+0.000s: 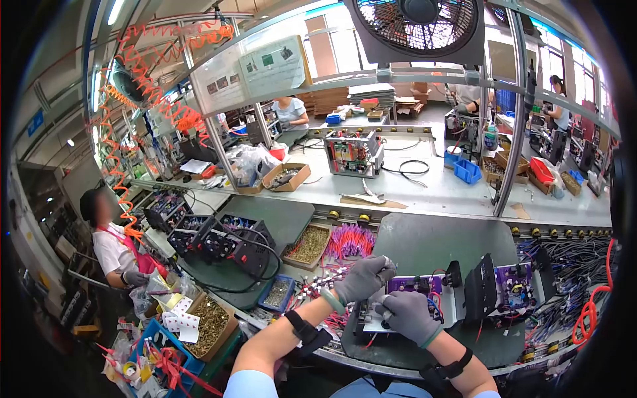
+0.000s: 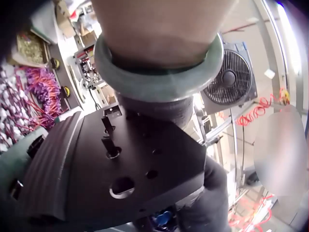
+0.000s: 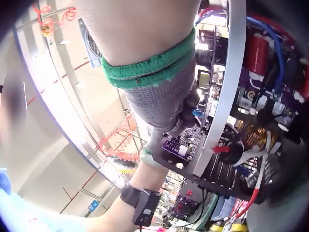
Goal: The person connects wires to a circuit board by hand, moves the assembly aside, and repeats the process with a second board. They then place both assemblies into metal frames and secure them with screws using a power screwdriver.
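Machine (image 1: 413, 284) sat open, lower right of centre, its length running left to right; the left hand (image 1: 361, 278) and, nearer the bottom, right hand (image 1: 413, 317) curled fingers at its left end, grip unclear.

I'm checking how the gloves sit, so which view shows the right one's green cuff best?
The right wrist view: the green cuff is close up, its folds plain to see. The head view shows it only as a thin band; in the left wrist view I cannot make it out.
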`<state>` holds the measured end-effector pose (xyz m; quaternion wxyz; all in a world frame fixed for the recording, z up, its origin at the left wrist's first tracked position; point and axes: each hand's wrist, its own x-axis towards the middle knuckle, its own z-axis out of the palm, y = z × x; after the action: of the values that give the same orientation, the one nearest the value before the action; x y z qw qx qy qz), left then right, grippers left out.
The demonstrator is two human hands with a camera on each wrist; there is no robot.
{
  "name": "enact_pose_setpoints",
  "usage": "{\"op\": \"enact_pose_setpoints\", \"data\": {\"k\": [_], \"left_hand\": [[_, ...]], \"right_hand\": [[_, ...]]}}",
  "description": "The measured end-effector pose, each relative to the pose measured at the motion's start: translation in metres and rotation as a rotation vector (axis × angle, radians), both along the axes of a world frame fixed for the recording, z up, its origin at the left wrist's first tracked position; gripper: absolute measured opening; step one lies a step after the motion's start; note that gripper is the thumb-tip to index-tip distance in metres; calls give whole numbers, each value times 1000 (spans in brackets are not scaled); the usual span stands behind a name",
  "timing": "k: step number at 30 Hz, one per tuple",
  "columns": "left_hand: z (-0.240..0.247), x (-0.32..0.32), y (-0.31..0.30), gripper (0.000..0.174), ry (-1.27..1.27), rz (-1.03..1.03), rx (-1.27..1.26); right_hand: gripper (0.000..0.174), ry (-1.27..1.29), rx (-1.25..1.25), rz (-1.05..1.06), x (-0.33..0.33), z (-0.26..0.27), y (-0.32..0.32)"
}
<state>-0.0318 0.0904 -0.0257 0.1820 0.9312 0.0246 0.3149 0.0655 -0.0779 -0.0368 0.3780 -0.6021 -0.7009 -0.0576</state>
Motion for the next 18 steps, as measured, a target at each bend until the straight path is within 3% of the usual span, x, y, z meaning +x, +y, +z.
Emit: {"op": "enact_pose_setpoints", "data": {"k": [2, 6, 9, 11, 18], "left_hand": [[-13, 3, 3, 6, -45, -53, -351], [-8, -1, -1, 11, 30, -22, -530], [-13, 0, 1, 10, 19, -23, -514], [-15, 1, 3, 10, 21, -24, -505], [-8, 6, 0, 13, 96, 30, -641]], "right_hand": [[17, -16, -49, -14, 1, 1, 3], [14, -50, -85, 43, 1, 1, 1], [14, -83, -50, 67, -1, 9, -1], [15, -264, -98, 21, -4, 6, -1], [10, -227, -197, -118, -7, -1, -1]]}}
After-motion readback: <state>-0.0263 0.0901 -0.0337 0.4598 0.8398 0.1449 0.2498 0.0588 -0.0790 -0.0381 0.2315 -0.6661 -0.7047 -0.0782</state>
